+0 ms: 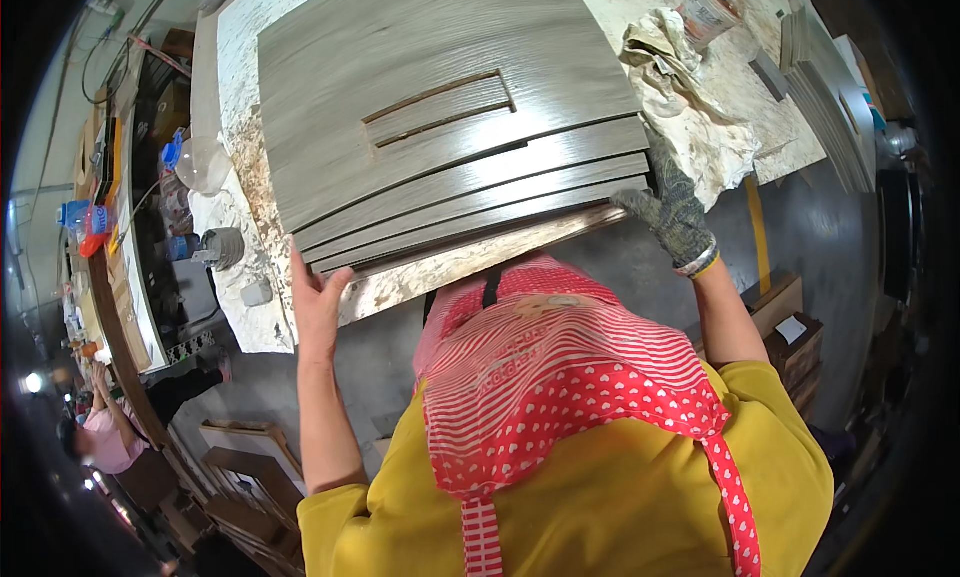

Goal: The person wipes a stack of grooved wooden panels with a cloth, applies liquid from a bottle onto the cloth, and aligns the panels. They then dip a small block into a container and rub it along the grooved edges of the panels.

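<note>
In front of me lies a stack of several grey wood-grain panels (430,67), their near edges fanned out like steps. A narrow rectangular slot is cut into the top panel. My bare left hand (318,299) holds the stack's near left corner, thumb at the front edge and fingers along the side. At the near right corner my right hand (675,212), in a dark grey knit glove, grips the panel edges. Some of its fingers are hidden behind the stack. Beneath the panels is a worn, stained white worktable (430,277).
A crumpled, stained cloth (690,117) and a plastic bottle (712,15) lie right of the stack. Farther right stand more grey panels (830,102). On the left are a clear blue-capped bottle (205,165) and a grey tape roll (223,247). Another person (115,437) is at lower left.
</note>
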`<move>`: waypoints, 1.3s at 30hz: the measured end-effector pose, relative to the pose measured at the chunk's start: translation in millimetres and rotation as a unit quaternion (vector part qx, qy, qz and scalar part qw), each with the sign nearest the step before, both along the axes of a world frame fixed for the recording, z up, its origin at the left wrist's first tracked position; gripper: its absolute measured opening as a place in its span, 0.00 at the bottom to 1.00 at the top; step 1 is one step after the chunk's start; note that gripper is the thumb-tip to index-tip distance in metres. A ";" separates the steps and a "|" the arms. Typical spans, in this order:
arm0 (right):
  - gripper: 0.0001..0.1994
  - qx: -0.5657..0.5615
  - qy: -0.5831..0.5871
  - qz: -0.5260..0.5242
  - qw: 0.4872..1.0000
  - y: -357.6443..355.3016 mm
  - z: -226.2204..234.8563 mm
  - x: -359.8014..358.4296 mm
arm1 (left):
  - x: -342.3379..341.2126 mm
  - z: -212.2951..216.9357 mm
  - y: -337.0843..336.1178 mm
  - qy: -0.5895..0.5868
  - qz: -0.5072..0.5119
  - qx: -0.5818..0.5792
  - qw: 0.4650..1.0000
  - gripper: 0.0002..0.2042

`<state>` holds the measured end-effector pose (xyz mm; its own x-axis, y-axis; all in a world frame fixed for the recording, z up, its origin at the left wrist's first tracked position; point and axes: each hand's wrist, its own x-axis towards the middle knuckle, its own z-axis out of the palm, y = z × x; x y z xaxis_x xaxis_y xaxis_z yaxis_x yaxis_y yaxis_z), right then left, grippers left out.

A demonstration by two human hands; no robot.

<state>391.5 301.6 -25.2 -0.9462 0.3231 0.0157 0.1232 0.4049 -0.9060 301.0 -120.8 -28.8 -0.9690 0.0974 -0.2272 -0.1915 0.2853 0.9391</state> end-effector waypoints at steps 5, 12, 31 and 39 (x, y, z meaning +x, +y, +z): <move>0.36 0.074 -0.028 -0.009 0.997 -2.7 -12.1 3.7 | 2.9 -1.2 12.7 0.014 0.080 -0.019 0.996 0.21; 0.30 -0.072 -0.039 -0.079 0.993 -13.6 -6.1 -7.7 | -0.2 -4.8 23.5 0.069 0.118 0.021 0.990 0.26; 0.31 0.122 -0.009 0.018 0.992 0.7 -23.8 1.7 | -2.5 -10.7 11.0 -0.025 0.019 0.037 0.999 0.26; 0.29 0.110 -0.041 -0.077 0.990 -10.0 -37.2 4.8 | -0.5 -18.6 17.1 -0.012 0.064 0.057 0.996 0.24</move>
